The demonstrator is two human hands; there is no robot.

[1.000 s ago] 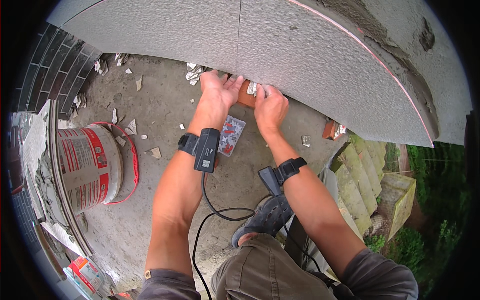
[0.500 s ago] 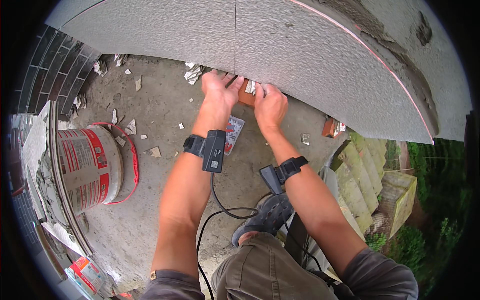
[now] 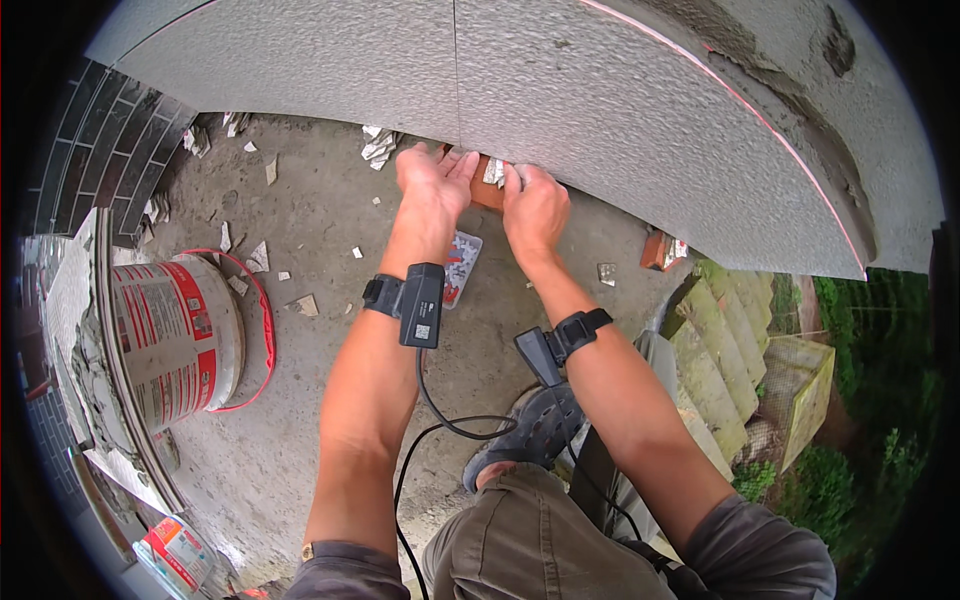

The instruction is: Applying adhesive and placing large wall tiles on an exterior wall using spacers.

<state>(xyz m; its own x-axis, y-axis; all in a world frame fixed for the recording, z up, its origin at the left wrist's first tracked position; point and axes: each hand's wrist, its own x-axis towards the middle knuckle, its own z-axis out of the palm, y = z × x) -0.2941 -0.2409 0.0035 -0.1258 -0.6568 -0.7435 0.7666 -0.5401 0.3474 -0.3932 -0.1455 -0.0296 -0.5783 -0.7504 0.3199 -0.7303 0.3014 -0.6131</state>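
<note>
A large grey textured wall tile [image 3: 330, 65] spans the top of the view. Beneath its lower edge lies a red-orange brick [image 3: 487, 195], with pale tile shards [image 3: 494, 172] stacked on it. My left hand [image 3: 436, 182] is at the brick's left end, palm turned up, fingers apart and reaching under the tile edge. On the brick's right side my right hand [image 3: 537, 208] is closed, thumb and curled fingers beside the shards. What its fingertips pinch is hidden. A clear box [image 3: 461, 262] of small white and red pieces stands on the floor below my hands.
A white-and-red bucket [image 3: 185, 330] with a red handle stands at left, beside a mortar-coated tile [image 3: 95, 340]. Broken tile pieces [image 3: 303, 305] litter the concrete floor [image 3: 320, 190]. Another brick [image 3: 656, 250] with shards sits at right, near a drop to mossy roofing [image 3: 715, 345].
The view has shifted slightly, so the tile and floor sit a little further left. Both hands stay at the brick, with only slight finger movement.
</note>
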